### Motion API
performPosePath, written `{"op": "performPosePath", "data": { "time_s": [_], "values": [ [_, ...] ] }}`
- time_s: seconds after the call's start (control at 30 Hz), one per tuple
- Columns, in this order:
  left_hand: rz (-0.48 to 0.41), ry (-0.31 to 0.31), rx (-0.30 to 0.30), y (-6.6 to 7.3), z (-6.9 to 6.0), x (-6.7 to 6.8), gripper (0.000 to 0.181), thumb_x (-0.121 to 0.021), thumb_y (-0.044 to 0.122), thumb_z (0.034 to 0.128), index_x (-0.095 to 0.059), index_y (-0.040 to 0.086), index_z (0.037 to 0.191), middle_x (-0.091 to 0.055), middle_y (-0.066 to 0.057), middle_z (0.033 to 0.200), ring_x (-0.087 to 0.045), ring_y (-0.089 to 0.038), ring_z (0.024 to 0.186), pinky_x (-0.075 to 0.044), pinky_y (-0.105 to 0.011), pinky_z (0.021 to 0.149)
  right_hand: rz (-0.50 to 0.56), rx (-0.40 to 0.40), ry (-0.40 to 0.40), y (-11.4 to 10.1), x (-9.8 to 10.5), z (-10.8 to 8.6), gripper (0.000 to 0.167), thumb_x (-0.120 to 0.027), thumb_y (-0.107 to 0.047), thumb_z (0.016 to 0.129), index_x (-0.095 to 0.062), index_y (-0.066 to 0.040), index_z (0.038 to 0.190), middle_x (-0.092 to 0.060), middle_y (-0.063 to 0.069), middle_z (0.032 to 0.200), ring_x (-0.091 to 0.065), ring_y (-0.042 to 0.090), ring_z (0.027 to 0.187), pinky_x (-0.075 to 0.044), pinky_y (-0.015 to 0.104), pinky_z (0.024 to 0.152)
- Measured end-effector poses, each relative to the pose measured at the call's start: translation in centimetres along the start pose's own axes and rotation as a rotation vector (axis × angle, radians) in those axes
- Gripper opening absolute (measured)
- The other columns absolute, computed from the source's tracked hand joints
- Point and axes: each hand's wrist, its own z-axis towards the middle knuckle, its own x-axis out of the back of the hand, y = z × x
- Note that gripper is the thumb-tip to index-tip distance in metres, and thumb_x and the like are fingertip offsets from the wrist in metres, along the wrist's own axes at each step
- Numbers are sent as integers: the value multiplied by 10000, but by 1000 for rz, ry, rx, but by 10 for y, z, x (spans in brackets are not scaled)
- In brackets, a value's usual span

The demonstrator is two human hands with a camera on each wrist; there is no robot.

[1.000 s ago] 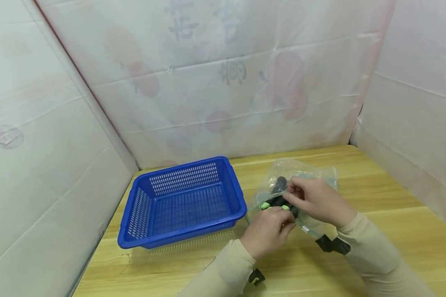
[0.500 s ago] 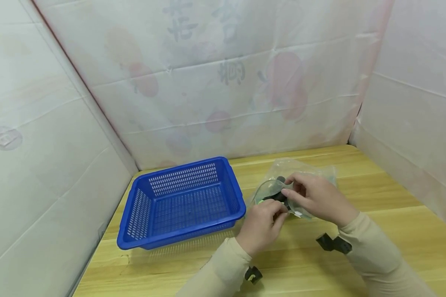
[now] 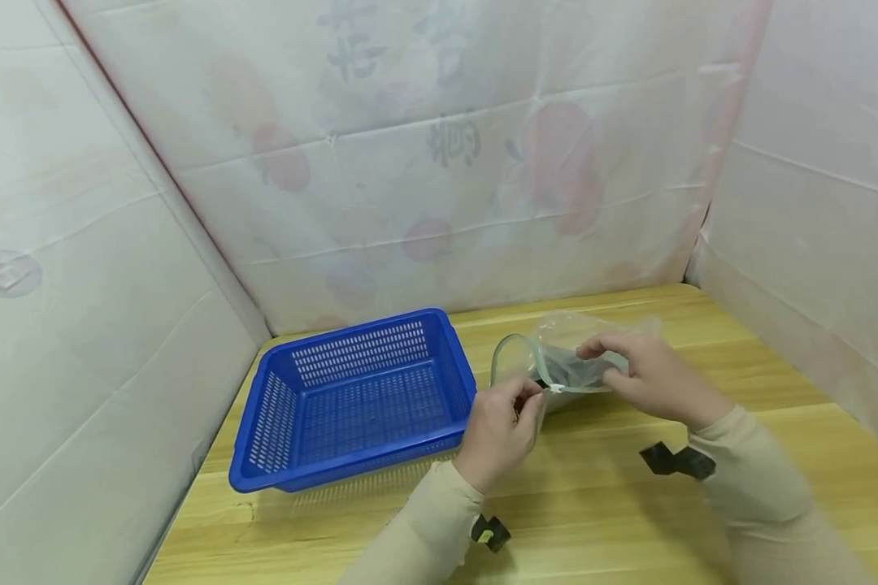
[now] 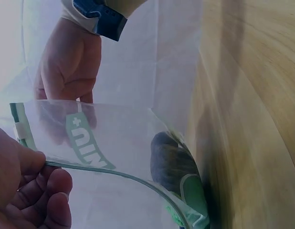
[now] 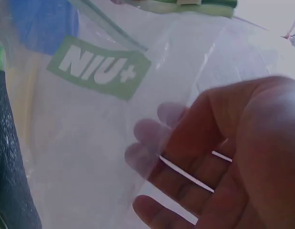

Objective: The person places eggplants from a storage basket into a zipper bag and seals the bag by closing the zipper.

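A clear zip bag [image 3: 562,327] with a green zip edge and a white slider [image 3: 557,388] stands partly raised on the table, its mouth spread. My left hand [image 3: 499,429] pinches the zip edge near the slider between thumb and fingers. Dark items with green parts [image 4: 170,163] lie inside the bag; their kind cannot be made out through the film. My right hand [image 3: 654,375] is at the bag's right side, thumb and fingers apart. In the right wrist view, some fingertips of the right hand [image 5: 209,157] show through the film, beside the printed green label [image 5: 100,67].
A blue perforated plastic basket [image 3: 373,406] sits on the wooden table [image 3: 600,504] left of the bag, close to my left hand. Printed cloth walls [image 3: 424,203] enclose the table at the back and both sides.
My left hand has drawn the zip edge left and up, so the bag mouth stands raised over the dark items. My right hand has let go of the edge and shifted right.
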Motion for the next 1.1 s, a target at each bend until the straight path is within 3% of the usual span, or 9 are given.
{"op": "performPosePath", "data": {
  "time_s": [0.07, 0.17, 0.23, 0.43, 0.53, 0.63, 0.87, 0.97, 1.1],
  "values": [
    [-9, 19, 4, -1, 0, 0, 94, -608, 100, 947, -643, 110, 861, -591, 67, 719, -474, 39, 599, -402, -91, 533, 28, 26, -22, 2, 0, 0, 430, -590, 140, 707, -676, -103, 1051, -685, -11, 1024, -507, 42, 657, -414, 184, 599],
    [-25, 44, 8, -3, 1, 1, 96, -611, 93, 944, -640, 101, 852, -598, 56, 705, -480, 28, 587, -403, -97, 524, 48, 77, -51, 3, -1, -1, 426, -642, 105, 713, -670, -116, 1076, -670, -32, 1049, -576, 116, 853, -431, 209, 661],
    [-34, 54, 19, -6, 1, 0, 99, -610, 96, 944, -636, 101, 849, -595, 55, 694, -478, 26, 579, -402, -102, 517, 64, 91, -88, 3, -2, -1, 397, -687, 65, 744, -658, -120, 1094, -658, -37, 1067, -582, 135, 872, -453, 239, 664],
    [-66, 69, 72, -10, 2, 2, 107, -624, 97, 935, -622, 110, 829, -581, 54, 670, -470, 21, 565, -404, -119, 497, 97, 42, -183, 1, -5, -4, 328, -761, -138, 825, -639, -184, 1126, -626, -101, 1099, -598, 124, 994, -521, 319, 746],
    [-72, 61, 82, -10, 3, 3, 106, -633, 99, 930, -614, 114, 826, -583, 54, 678, -471, 19, 568, -402, -120, 497, 108, 44, -157, 0, -7, -3, 234, -734, -177, 862, -658, -189, 1083, -639, -116, 1056, -606, 97, 965, -526, 307, 742],
    [-62, 32, 81, -10, 3, 3, 96, -637, 103, 929, -623, 119, 836, -593, 66, 693, -480, 31, 575, -411, -114, 503, 138, 79, -103, 0, -9, 0, 149, -693, -89, 884, -686, -160, 1015, -673, -86, 986, -627, 79, 892, -530, 259, 685],
    [13, -28, 38, -6, 2, 5, 77, -674, 108, 902, -634, 122, 837, -606, 80, 707, -488, 59, 577, -412, -86, 514, 155, 129, -33, 0, -11, 3, 144, -676, -6, 874, -700, -123, 956, -702, -19, 890, -638, 54, 791, -507, 185, 635],
    [42, -8, 14, -5, 2, 5, 94, -692, 116, 888, -626, 126, 823, -602, 73, 709, -505, 33, 584, -407, -80, 528, 147, 121, -33, 1, -12, 3, 139, -695, -25, 865, -702, -139, 945, -694, -61, 875, -631, 33, 782, -510, 202, 635],
    [57, 78, -38, -5, 1, 6, 96, -710, 131, 873, -620, 114, 844, -599, 29, 760, -546, -70, 643, -415, -100, 576, 144, 126, -38, 1, -13, 4, 146, -723, -52, 849, -703, -182, 914, -674, -131, 855, -620, 1, 769, -504, 210, 623]
  ]
}}
